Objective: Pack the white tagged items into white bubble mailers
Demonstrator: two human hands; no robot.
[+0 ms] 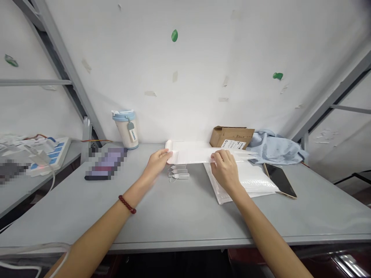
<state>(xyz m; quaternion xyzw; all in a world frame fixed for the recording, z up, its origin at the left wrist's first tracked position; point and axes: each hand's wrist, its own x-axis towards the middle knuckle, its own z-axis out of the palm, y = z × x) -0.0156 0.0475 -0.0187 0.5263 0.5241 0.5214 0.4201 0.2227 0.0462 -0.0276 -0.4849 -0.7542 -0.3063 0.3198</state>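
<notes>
A white padded mailer (191,151) is held lengthwise in both hands above the grey table. My left hand (155,166), with a red bead bracelet on its wrist, pinches the left end between thumb and fingers. The curled fingers of my right hand (225,168) grip the mailer's lower edge toward its right end. Several small clear plastic tubes with loops (181,176) lie just below the mailer, partly hidden by it. Under my right hand, more white bubble mailers (255,180) rest flat on the table.
An open cardboard box (232,135) with a label stands against the wall, a light blue cloth (272,148) beside it. A dark phone (279,179) lies at the right. To the left are a blurred-out phone (107,164), a lidded tumbler (126,129) and a power strip (59,154).
</notes>
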